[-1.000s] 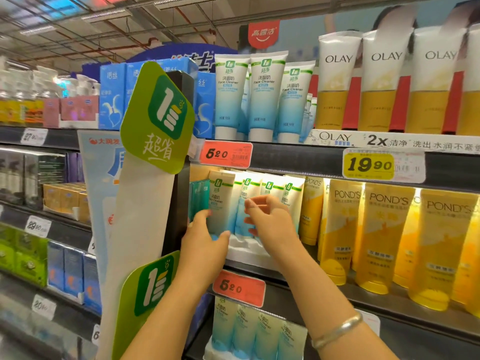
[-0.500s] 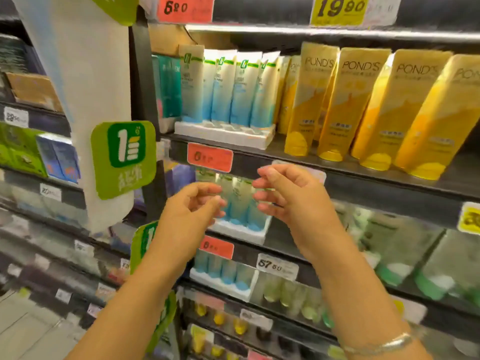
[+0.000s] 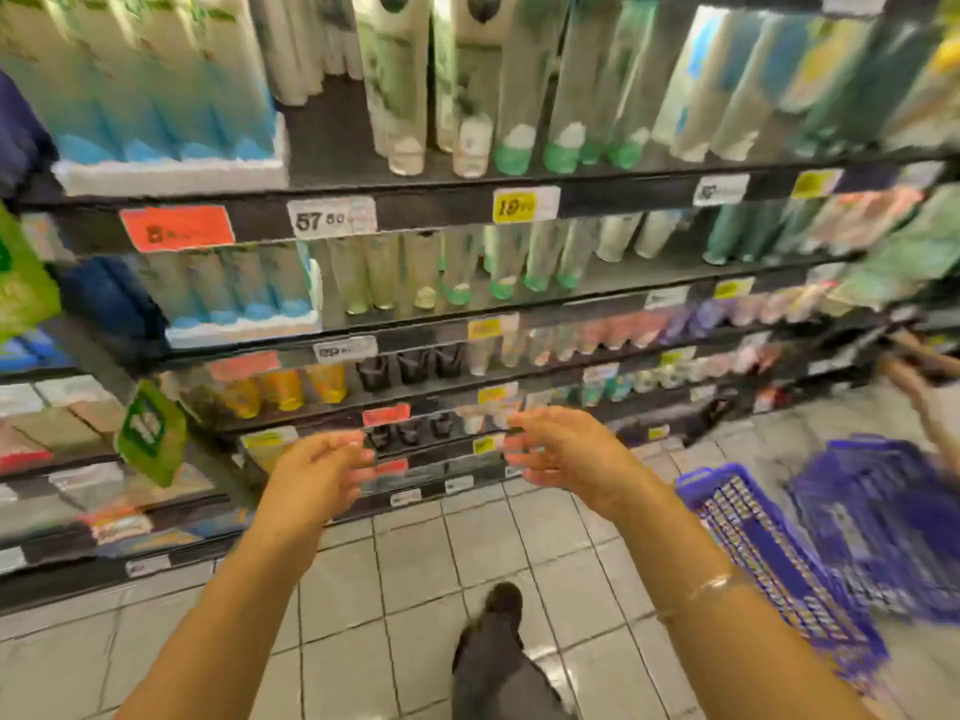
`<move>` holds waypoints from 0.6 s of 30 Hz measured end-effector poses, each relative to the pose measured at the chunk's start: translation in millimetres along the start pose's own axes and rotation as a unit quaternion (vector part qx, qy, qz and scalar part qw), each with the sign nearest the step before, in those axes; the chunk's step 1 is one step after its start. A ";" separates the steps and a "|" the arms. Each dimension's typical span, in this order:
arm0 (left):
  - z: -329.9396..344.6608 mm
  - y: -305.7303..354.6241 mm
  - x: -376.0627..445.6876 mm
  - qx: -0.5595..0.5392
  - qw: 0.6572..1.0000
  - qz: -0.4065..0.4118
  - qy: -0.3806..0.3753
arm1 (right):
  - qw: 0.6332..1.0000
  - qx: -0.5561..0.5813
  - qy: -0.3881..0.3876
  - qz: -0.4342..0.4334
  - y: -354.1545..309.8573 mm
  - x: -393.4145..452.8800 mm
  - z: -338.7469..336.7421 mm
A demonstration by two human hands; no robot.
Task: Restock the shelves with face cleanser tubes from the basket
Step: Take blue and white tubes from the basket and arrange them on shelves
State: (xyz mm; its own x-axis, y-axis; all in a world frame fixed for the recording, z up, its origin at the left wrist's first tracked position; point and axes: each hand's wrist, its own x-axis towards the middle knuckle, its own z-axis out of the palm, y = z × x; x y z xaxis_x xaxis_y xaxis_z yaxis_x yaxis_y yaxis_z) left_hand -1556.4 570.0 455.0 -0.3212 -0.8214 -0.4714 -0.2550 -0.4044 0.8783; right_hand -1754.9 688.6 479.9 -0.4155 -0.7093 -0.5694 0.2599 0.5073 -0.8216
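- The view has dropped from the upper shelves to the floor – half a second ago both hands were level with the blue-and-white cleanser row, now they hang in front of the low shelves
- Left hand and right hand are both empty, fingers loosely curled, apart from each other
- The purple basket stands on the tiled floor just to the right of the right forearm; blur hides whether tubes remain inside
- Stocked face cleanser tubes stand in a white tray on a higher shelf, at the left
- Likely meaning – one placement is finished and the person is turning to fetch the next tube
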 end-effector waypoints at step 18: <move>357.1 -103.4 -79.5 0.161 0.941 -0.144 -0.259 | 0.920 0.212 0.281 0.174 233.5 -118.8 -311.3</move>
State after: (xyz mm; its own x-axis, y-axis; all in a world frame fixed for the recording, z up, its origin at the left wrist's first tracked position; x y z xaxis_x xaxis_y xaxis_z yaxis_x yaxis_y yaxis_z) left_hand -1830.2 820.7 373.2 -0.5767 -0.3550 -0.7358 -0.6370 -0.3685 0.6771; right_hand -1916.2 1043.7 363.9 -0.5966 -0.1160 -0.7941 0.7295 0.3340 -0.5969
